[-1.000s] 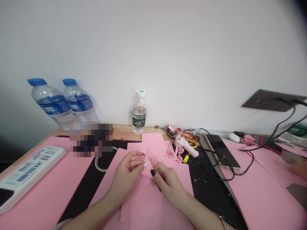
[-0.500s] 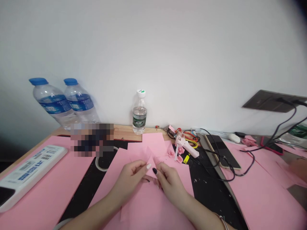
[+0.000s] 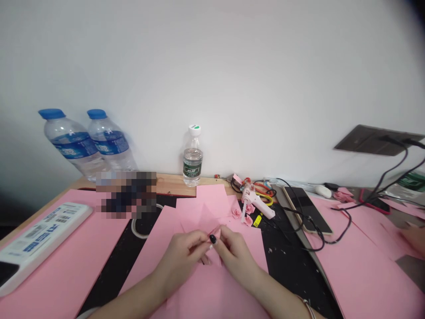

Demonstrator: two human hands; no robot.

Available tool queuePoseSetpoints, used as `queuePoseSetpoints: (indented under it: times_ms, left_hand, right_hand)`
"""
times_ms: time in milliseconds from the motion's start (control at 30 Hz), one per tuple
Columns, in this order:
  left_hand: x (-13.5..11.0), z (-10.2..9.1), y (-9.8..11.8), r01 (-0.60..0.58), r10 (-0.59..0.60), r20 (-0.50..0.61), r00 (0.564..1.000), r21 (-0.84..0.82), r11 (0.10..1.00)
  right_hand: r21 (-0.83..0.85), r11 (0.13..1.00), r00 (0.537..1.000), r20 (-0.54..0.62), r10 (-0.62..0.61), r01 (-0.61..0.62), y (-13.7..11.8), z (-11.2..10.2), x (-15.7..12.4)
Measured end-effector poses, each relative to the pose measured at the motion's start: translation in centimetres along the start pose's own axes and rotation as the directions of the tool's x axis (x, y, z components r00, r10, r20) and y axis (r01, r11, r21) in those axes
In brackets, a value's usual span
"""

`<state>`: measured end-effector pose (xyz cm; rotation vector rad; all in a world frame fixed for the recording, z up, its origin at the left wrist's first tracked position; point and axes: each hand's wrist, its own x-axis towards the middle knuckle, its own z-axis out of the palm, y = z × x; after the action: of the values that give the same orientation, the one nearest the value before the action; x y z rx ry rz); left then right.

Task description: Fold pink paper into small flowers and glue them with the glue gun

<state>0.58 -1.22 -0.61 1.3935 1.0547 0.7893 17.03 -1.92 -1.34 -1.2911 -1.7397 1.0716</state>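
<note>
The left hand is curled, thumb and forefinger pinching the left side of a small folded pink paper. That paper sits between the two hands, just above pink sheets laid on the worktop; the fingers cover much of it, so its exact folds cannot be told. The right hand pinches the other side, its dark-nailed thumb on the near face and its fingers bent behind.

The folded paper should be very light, fairly stiff along its creases and limp in the single layers, with little slip against bare fingers. It would likely crumple or tear under a hard squeeze, so the best hold is a fingertip pinch near the folded edges, thumb flat on the face and finger behind.

As for containers, well beyond the left hand and to its left stand two blue-capped bottles, the outer one and the inner one, both capped and seemingly holding clear liquid. Straight beyond the hands, by the wall, a smaller white-capped bottle holds clear liquid to below its shoulder. Far right of the right hand, a green-labelled bottle is partly cut off; its contents cannot be told.
</note>
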Motion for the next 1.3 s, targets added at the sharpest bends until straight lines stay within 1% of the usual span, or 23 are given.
queuePoseSetpoints:
  times_ms: [100,167,267,333,400,533,600,667,733,800,900,967,1033,1133,1200,1300]
  left_hand:
    - [-0.1,0.0,-0.2,-0.024,0.024,0.008,1.000,0.082,0.996]
    - [0.0,0.1,-0.3,-0.028,0.027,0.016,1.000,0.095,0.995]
    - [0.3,0.2,-0.4,0.022,-0.022,0.046,0.999,-0.019,1.000]
    - [0.5,0.3,-0.4,0.056,-0.045,0.086,0.995,-0.130,0.990]
    - [0.6,0.4,-0.4,0.074,-0.048,0.131,0.990,-0.203,0.976]
    - [0.4,0.5,-0.1,0.074,-0.015,0.200,0.980,-0.293,0.953]
    - [0.2,0.4,0.2,0.068,0.000,0.210,0.978,-0.318,0.946]
    - [0.1,0.4,0.3,0.075,-0.009,0.205,0.979,-0.316,0.946]
    - [0.1,0.3,0.4,0.088,-0.028,0.201,0.979,-0.300,0.950]
    - [0.1,0.3,0.4,0.097,-0.039,0.199,0.979,-0.291,0.952]
    - [0.0,0.2,0.5,0.066,-0.023,0.172,0.985,-0.247,0.967]
    - [-0.1,0.1,0.6,0.007,0.015,0.132,0.991,-0.164,0.986]
    - [-0.3,0.0,0.7,-0.039,0.043,0.081,0.996,-0.047,0.998]
    - [-0.4,-0.1,1.0,-0.069,0.067,0.023,0.997,0.107,0.992]
    - [-0.4,-0.1,1.0,-0.104,0.104,0.008,0.995,0.163,0.981]
    - [-0.2,-0.1,0.7,-0.159,0.160,0.008,0.987,0.205,0.966]
  right_hand:
    - [0.017,0.999,0.999,0.031,-0.034,0.034,0.2,0.0,-0.1]
    - [0.029,0.998,0.998,0.021,-0.054,0.054,0.1,0.0,-0.1]
    - [0.070,0.997,0.998,-0.052,-0.041,0.045,-0.1,-0.1,-0.1]
    - [0.110,0.994,0.993,-0.115,-0.011,0.024,-0.2,-0.3,0.0]
    - [0.144,0.989,0.987,-0.159,0.013,0.010,-0.2,-0.3,0.1]
    - [0.255,0.966,0.983,-0.164,0.083,-0.039,0.1,-0.1,0.1]
    - [0.334,0.940,0.980,-0.153,0.130,-0.073,0.4,0.1,0.1]
    - [0.390,0.916,0.975,-0.149,0.163,-0.094,0.6,0.3,0.1]
    - [0.403,0.909,0.973,-0.148,0.177,-0.104,0.8,0.4,0.2]
    - [0.382,0.918,0.975,-0.144,0.171,-0.104,0.7,0.4,0.3]
    - [0.344,0.935,0.980,-0.140,0.144,-0.088,0.3,0.1,0.3]
    - [0.312,0.947,0.985,-0.129,0.115,-0.070,0.1,-0.1,0.3]
    - [0.279,0.959,0.989,-0.118,0.089,-0.053,0.0,-0.1,0.2]
    - [0.222,0.974,0.994,-0.098,0.057,-0.034,0.3,0.0,0.1]
    - [0.176,0.984,0.996,-0.085,0.038,-0.023,0.5,0.2,0.1]
    - [0.108,0.994,0.997,-0.074,0.034,-0.026,0.6,0.3,0.0]
